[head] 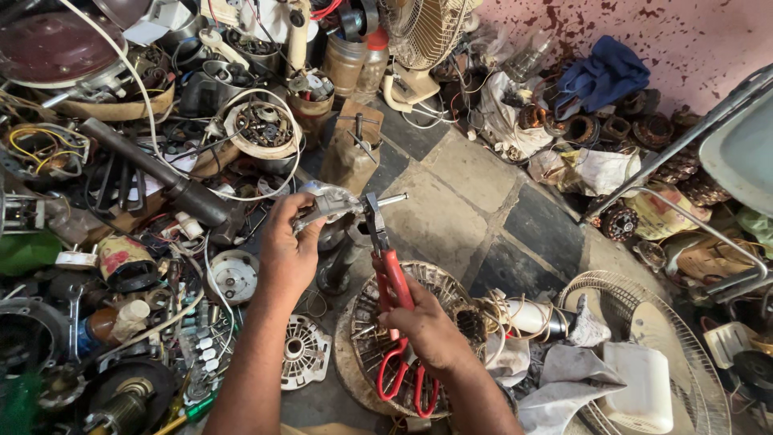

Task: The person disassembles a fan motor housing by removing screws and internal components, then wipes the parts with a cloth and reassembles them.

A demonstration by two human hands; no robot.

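Across the patchy stone floor we see motor parts, wire coils and fan guards heaped against a stained pink wall. Our left hand is clenched around a silvery metal part with a shaft, lifted above the floor. Our right hand grasps red-handled pliers, their tips meeting that part beside the shaft.

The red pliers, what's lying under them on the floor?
Under the red pliers lies a round wire basket with red-handled scissors inside. The right hand and its forearm cover the basket's middle, so the rest there is hidden.
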